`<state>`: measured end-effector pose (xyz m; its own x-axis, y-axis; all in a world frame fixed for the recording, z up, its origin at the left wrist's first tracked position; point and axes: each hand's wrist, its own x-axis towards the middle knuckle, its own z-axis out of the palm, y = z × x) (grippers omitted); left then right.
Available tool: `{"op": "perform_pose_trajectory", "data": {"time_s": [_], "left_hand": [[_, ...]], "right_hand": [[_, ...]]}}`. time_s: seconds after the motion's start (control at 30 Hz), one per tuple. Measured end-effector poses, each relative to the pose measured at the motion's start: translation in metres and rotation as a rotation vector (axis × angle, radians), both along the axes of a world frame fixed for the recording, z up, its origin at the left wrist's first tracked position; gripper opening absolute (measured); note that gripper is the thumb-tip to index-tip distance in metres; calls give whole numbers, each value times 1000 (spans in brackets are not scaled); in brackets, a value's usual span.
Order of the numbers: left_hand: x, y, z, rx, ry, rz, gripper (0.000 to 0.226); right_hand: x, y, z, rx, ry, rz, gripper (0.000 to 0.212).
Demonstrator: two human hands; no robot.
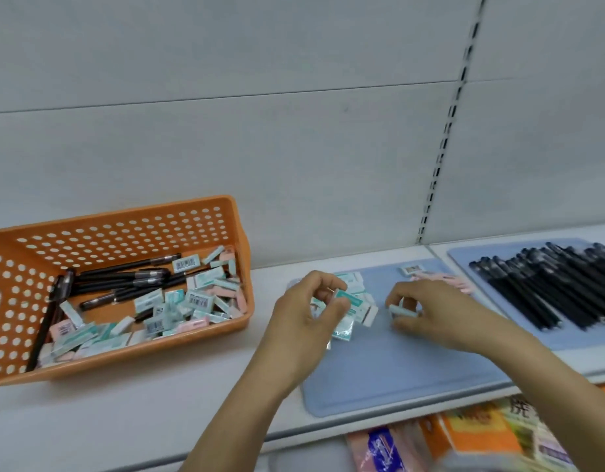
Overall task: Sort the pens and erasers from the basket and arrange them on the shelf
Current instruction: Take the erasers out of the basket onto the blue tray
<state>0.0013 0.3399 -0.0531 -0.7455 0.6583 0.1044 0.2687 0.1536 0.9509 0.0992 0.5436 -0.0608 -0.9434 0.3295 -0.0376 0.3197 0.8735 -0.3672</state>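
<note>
Nearest, glossy packets [478,434] lie on a lower level under the white shelf [123,413]. On a smooth blue mat [396,379], the left hand [304,321] pinches a teal-wrapped eraser [349,298]; the right hand [430,311] grips another eraser [401,311]. Black pens [549,291] lie right; the perforated orange basket [123,229] stands left.

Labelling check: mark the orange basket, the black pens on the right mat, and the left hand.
orange basket [205,338]: head view, front rim.
black pens [546,294]: head view, middle of pile.
left hand [307,321]: head view, back of hand.
</note>
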Motion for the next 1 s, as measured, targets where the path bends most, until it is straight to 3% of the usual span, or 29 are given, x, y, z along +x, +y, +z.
{"op": "perform_pose_trajectory", "data": {"time_s": [0.3,0.4,0.5,0.57,0.7,0.77,0.9,1.0], "left_hand": [[12,30,-13,31,-368,85,22],[17,32,-18,27,-384,92,23],[21,27,-21,37,-367,89,23],[22,20,-22,36,-316,98,23],[11,-2,-25,75,-275,239,19],[7,-10,-23,175,-411,283,14],[6,-13,-17,358,-731,288,16],[8,-10,-15,438,-866,282,16]], "right_hand": [[20,14,-6,266,123,-186,34],[14,-2,-3,107,275,-67,45],[4,-23,-6,-148,248,136,22],[1,-27,-12,-240,236,160,9],[1,-24,-21,34,297,106,6],[-1,-24,-24,156,285,112,12],[-9,-33,-29,211,273,132,23],[-11,-37,-32,275,254,135,32]]}}
